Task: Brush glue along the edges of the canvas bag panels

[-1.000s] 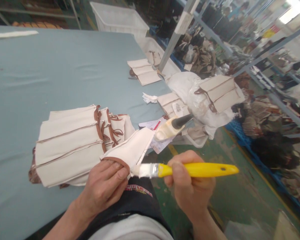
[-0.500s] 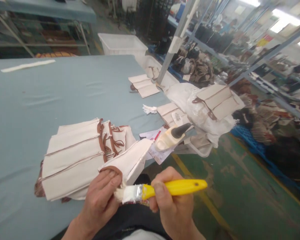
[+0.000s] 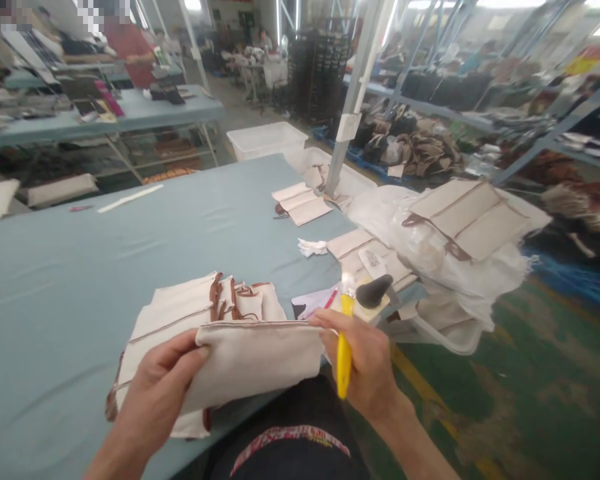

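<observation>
My left hand (image 3: 163, 380) pinches the left end of a cream fabric piece (image 3: 260, 360), which hangs in front of me with its upper edge nearly level. At its right end, my right hand (image 3: 363, 353) is closed around a yellow-handled paintbrush (image 3: 345, 353), its bristles pointing up and away; the same fingers touch the corner of the fabric. Behind the piece lies a stack of cream panels (image 3: 180, 310) with brown edging. Just beyond the brush is a pale container with a black object (image 3: 374, 292) on it, partly hidden.
A blue-grey covered table (image 3: 200, 227) stretches ahead. On its right are more cream panels (image 3: 303, 203), a crumpled white scrap (image 3: 313, 247) and a red pen (image 3: 329, 300). Beyond stand a metal post (image 3: 347, 127), a white bin (image 3: 267, 139) and bulky white bags (image 3: 380, 207). People work at a far table.
The fabric piece has been lifted and turned, now stretched between both hands. The brush has swung from lying level, bristles at the left hand, to upright. The view has tilted up.
</observation>
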The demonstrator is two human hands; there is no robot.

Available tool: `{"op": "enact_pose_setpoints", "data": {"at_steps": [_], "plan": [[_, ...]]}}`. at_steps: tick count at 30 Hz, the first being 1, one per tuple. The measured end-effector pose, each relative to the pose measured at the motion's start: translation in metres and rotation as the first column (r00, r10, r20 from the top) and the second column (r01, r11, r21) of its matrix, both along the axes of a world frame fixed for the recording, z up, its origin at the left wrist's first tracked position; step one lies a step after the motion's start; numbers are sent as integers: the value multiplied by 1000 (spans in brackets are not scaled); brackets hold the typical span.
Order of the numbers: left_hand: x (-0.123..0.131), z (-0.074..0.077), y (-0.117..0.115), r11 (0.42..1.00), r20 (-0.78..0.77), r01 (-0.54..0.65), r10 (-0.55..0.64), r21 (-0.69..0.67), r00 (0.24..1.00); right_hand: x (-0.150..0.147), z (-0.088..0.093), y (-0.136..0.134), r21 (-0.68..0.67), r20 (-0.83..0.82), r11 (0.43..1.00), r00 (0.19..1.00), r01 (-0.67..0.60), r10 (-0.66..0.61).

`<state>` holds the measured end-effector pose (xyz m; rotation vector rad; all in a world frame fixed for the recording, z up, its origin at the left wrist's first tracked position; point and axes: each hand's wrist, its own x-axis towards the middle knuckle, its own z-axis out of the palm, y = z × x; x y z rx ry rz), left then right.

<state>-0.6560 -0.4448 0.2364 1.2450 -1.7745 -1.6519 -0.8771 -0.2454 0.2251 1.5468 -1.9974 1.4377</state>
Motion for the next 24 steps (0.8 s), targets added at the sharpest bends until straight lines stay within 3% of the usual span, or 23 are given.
{"op": "enact_pose_setpoints", "data": {"at_steps": [3, 6, 12, 16, 20, 24], "plan": [[-17, 18, 6, 985, -46, -8, 16, 172, 999, -11, -1, -22, 185, -31, 981, 998, -56, 63], [-32, 32, 11, 978, -93, -35, 55, 204, 994, -16, -5, -42, 295, 24, 945, 990, -141, 140], [-46, 33, 1, 983, -92, -16, 34, 181, 995, -20, -17, -64, 325, 269, 886, 930, -331, 250], [-32, 20, -21, 989, -96, 78, -66, 126, 993, -14, -14, -75, 311, 225, 905, 948, -289, 226], [-19, 4, -62, 975, -52, 201, -197, 96, 979, -3, -6, -91, 234, 138, 957, 980, -170, 140], [-28, 8, -94, 941, -95, 338, -335, 18, 937, 3, 4, -106, 175, 93, 981, 994, -80, 64]]}}
